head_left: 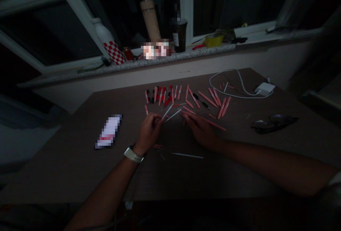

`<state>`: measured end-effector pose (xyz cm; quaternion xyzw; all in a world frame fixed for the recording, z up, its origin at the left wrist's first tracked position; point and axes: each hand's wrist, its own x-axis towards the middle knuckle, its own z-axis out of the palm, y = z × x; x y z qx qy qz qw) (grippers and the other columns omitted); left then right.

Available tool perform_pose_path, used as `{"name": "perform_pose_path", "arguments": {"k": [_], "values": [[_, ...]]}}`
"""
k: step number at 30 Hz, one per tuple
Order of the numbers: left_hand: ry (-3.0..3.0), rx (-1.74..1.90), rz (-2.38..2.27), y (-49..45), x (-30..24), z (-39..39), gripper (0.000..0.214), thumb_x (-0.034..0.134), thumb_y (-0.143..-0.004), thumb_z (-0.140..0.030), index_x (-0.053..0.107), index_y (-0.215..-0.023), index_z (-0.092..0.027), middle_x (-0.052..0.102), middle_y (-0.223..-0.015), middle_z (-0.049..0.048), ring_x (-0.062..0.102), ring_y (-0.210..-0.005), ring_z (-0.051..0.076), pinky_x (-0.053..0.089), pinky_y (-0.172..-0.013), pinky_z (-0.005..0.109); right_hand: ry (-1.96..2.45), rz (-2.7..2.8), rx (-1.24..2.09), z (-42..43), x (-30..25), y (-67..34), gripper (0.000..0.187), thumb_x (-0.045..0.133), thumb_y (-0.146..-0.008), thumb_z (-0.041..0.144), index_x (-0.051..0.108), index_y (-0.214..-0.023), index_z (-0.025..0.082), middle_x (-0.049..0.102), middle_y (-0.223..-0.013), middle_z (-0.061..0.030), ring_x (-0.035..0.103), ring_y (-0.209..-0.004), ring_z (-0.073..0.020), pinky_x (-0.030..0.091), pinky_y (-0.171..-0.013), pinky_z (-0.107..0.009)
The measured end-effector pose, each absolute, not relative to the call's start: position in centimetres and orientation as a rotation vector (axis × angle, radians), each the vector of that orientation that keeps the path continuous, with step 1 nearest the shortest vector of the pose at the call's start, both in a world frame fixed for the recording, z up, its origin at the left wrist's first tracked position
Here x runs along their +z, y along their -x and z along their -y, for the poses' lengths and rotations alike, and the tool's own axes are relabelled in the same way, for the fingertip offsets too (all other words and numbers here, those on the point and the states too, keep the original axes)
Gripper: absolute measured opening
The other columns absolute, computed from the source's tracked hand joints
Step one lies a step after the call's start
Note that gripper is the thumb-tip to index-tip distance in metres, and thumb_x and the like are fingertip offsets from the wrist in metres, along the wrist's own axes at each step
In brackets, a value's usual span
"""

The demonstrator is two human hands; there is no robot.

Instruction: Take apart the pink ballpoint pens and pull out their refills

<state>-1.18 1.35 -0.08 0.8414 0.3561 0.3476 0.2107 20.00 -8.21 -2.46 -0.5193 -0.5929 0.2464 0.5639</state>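
Note:
My left hand (149, 131) is closed, its fingertips pinching a thin whitish pen refill (167, 111) that points up and to the right. Just in front of it a second white refill (173, 115) slants toward my right hand (199, 129). The right fingers are bent together around a small pink pen part, mostly hidden by the fingers. A pink pen piece (189, 110) lies beyond those fingers, and a pink barrel (217, 124) sticks out past the knuckles. Between my forearms, one more white refill (188, 155) rests on the table.
Several pink, red and black pens (160, 95) are lined up behind my hands, with more pink pens (223, 108) rightward. A phone (109, 131) lies left, glasses (274, 122) right. A charger (265, 89) and cable sit at the back. Bottles (108, 41) stand on the windowsill.

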Motion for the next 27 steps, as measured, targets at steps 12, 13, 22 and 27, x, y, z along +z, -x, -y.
{"name": "perform_pose_path", "arguments": {"k": [12,13,22,27], "values": [[-2.062,0.8,-0.828,0.1,0.8,0.3,0.015,0.067,-0.085,-0.03,0.068,-0.091,-0.018,0.072,-0.084,0.0035,0.066,-0.074,0.017,0.052,-0.065,0.025,1.137,1.691,0.689,8.4,-2.4,-19.6,0.027,0.055,-0.096,0.032,0.07,-0.115,0.019,0.074,-0.103,-0.0055,0.067,-0.089,-0.0191,0.05,-0.079,-0.03],[-2.071,0.778,-0.811,0.1,0.8,0.4,0.015,0.068,-0.084,-0.03,0.069,-0.091,-0.018,0.072,-0.083,0.0035,0.066,-0.074,0.017,0.053,-0.066,0.025,1.129,1.695,0.692,8.3,-2.5,-19.7,0.027,0.056,-0.096,0.031,0.07,-0.116,0.019,0.074,-0.106,-0.0057,0.067,-0.091,-0.0194,0.05,-0.081,-0.031],[-2.108,0.938,-0.991,0.5,0.4,0.1,0.02,0.066,-0.086,-0.035,0.071,-0.092,-0.017,0.071,-0.08,0.0029,0.061,-0.065,0.013,0.046,-0.057,0.022,1.097,1.677,0.736,8.3,-2.7,-19.6,0.028,0.059,-0.094,0.028,0.069,-0.118,0.02,0.074,-0.111,-0.0067,0.069,-0.097,-0.0201,0.052,-0.087,-0.034],[-2.034,0.812,-0.873,0.3,0.5,0.2,0.019,0.069,-0.084,-0.035,0.07,-0.091,-0.017,0.072,-0.08,0.0037,0.066,-0.07,0.017,0.052,-0.063,0.026,1.13,1.696,0.774,8.4,-2.5,-19.6,0.027,0.059,-0.094,0.031,0.071,-0.115,0.019,0.075,-0.109,-0.0067,0.069,-0.096,-0.0214,0.052,-0.085,-0.034]]}}
